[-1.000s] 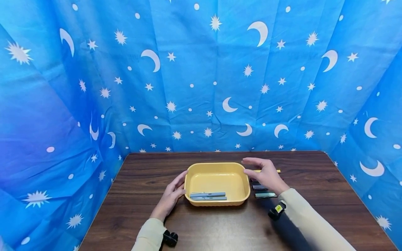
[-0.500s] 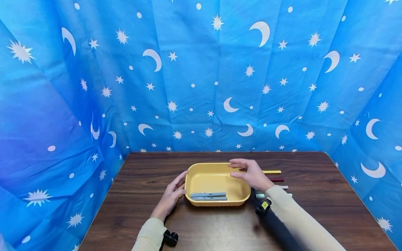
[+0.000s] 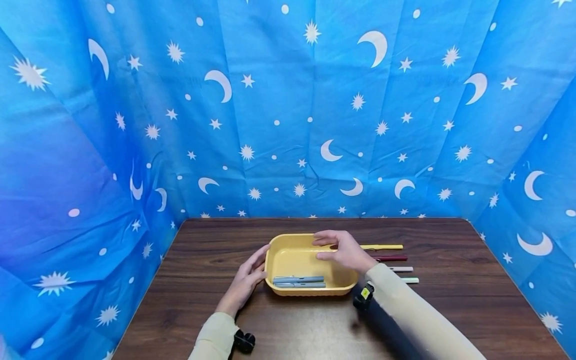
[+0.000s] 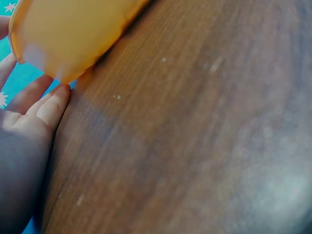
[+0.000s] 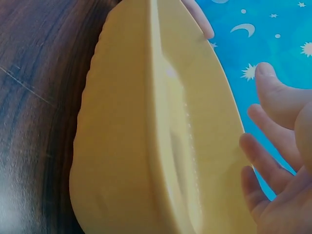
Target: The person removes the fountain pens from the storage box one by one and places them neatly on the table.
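Note:
A yellow tray [image 3: 310,291] stands on the table, and two grey-blue pens [image 3: 299,281] lie side by side along its near wall. My left hand [image 3: 243,281] touches the tray's left end, its fingers spread along the outside in the left wrist view. Above the tray's right half is my right hand [image 3: 344,251], thumb and fingers apart; the right wrist view shows nothing between them. To the right of the tray lie a yellow pen [image 3: 389,246], a dark red pen [image 3: 396,258], a whitish pen [image 3: 402,269] and a mint pen [image 3: 411,280], their left parts hidden by my right arm or hand.
The dark brown wooden table [image 3: 288,327] reaches back to a blue curtain [image 3: 279,100] printed with moons and stars, which also hangs at both sides. A small black camera is worn on each wrist.
My right hand has moved left, from the tray's right rim to over its inside, uncovering more of the pens on the right. The left hand and tray have stayed in place.

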`<act>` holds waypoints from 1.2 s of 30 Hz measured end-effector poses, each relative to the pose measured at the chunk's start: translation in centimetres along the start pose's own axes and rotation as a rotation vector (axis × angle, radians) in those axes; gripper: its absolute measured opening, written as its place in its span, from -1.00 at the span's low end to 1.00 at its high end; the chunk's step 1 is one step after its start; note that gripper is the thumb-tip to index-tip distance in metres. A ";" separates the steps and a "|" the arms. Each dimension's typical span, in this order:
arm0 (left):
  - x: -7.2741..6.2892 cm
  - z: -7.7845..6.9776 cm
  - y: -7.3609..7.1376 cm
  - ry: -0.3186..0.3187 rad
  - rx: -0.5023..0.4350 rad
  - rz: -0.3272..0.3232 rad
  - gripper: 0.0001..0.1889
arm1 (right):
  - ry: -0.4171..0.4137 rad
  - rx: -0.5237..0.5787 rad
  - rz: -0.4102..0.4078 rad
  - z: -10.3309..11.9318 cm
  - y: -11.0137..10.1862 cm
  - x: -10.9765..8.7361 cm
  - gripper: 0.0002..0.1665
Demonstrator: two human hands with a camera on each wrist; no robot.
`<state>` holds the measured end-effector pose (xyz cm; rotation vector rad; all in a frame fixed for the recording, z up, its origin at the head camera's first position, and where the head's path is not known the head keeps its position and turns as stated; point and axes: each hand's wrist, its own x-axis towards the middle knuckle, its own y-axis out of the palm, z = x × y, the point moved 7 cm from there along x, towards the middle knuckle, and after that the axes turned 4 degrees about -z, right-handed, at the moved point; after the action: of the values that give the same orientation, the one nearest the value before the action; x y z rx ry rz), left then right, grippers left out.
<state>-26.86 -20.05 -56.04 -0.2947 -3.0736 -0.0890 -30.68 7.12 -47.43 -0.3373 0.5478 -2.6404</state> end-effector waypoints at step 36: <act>-0.1 -0.1 0.0 -0.012 0.001 -0.016 -0.23 | 0.089 -0.087 0.195 -1.6 5.8 0.1 -0.62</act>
<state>-26.76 -20.09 -55.96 -0.2714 -3.0882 -0.0872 -29.25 2.78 -51.33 -0.1821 0.6899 -2.4575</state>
